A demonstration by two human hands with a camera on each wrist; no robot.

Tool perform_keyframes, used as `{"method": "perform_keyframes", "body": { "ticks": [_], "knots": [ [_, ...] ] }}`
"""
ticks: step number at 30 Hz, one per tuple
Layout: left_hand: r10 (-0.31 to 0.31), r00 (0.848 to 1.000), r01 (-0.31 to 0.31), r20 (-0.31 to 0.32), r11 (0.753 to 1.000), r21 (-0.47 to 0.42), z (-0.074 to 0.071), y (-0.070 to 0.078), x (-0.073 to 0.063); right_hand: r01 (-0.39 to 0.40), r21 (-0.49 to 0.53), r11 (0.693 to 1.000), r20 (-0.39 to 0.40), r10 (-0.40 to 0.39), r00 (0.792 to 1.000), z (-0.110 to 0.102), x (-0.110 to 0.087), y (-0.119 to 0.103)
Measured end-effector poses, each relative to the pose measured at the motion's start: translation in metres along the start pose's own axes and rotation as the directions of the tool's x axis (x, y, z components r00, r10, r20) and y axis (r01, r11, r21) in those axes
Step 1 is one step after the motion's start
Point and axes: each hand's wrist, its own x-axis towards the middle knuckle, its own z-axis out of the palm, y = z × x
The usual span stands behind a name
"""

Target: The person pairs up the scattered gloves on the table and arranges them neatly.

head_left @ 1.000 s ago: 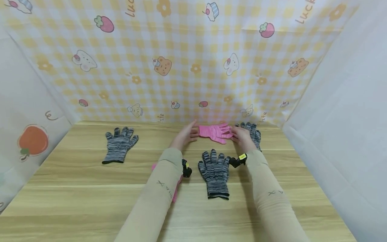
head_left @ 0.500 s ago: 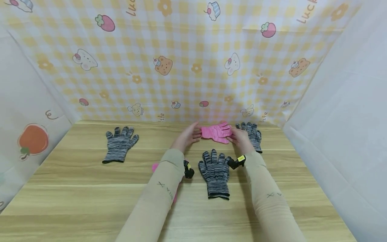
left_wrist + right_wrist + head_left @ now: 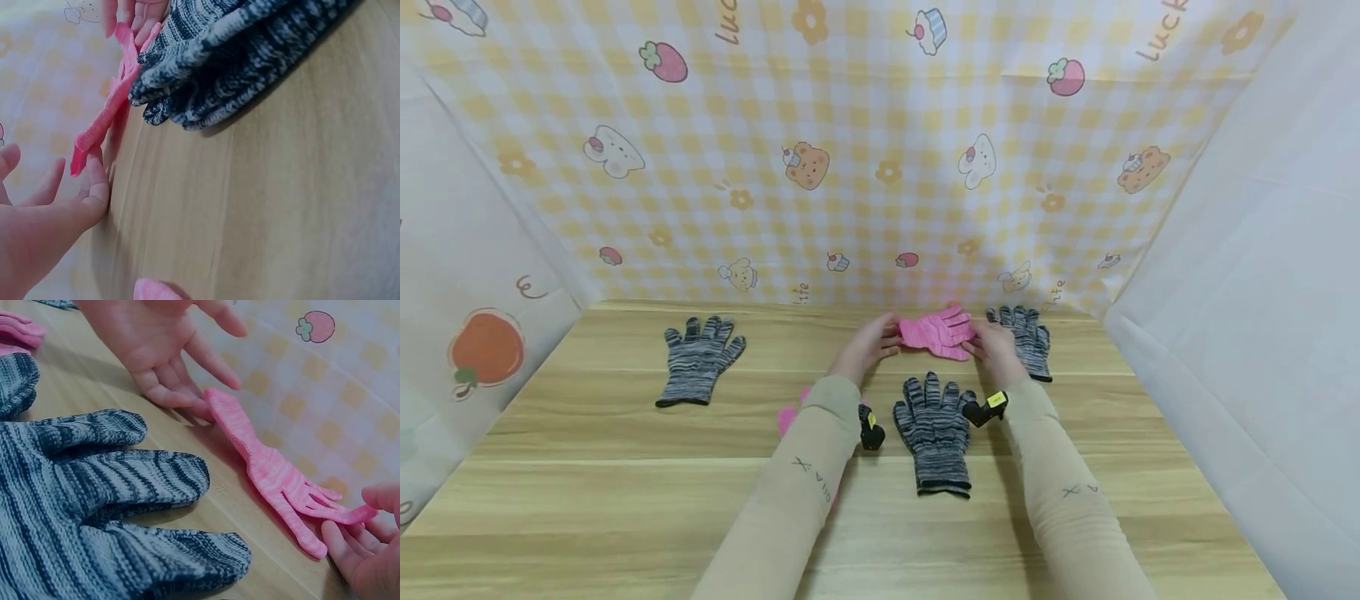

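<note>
A pink knitted glove is at the back of the table, between both hands, its cuff to the left and its fingers to the right. In the right wrist view, my right hand pinches the tip of one glove finger between thumb and fingers. My left hand has its thumb and index finger spread apart, while its lower fingers touch the underside of the cuff. A grey-black striped glove lies nearer, between my forearms. Another striped glove lies partly behind my right hand.
At left lies one more striped glove. A second pink glove is mostly hidden under my left forearm. A checked cloth hangs behind the wooden table, with white walls at both sides.
The pink glove has shifted slightly right and its cuff end has turned a little. My left hand has moved a bit right along with it; my right hand has barely moved.
</note>
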Motion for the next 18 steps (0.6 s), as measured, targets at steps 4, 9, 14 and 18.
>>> {"method": "perform_keyframes", "body": {
  "ticks": [4, 9, 14, 18],
  "knots": [
    [0.014, 1.0, -0.013, -0.025, 0.999, 0.034, 0.0009, -0.0016, 0.0009, 0.015, -0.01, 1.0, -0.003, -0.015, 1.0, 0.0017, -0.0012, 0.0022],
    [0.019, 0.997, -0.016, -0.08, 0.999, 0.04, 0.0021, -0.0023, 0.002, 0.013, -0.015, 1.0, -0.015, -0.013, 1.0, 0.0039, -0.0026, 0.0025],
    [0.041, 0.993, -0.035, -0.11, 0.998, 0.054, 0.0031, -0.0036, 0.0028, 0.002, -0.022, 1.0, -0.016, -0.003, 1.0, 0.005, -0.0044, 0.0024],
    [0.077, 0.99, -0.068, -0.12, 0.995, 0.073, 0.0043, -0.004, -0.0013, -0.001, -0.023, 1.0, -0.01, 0.001, 1.0, 0.0054, -0.0071, 0.0006]
  ]
}}
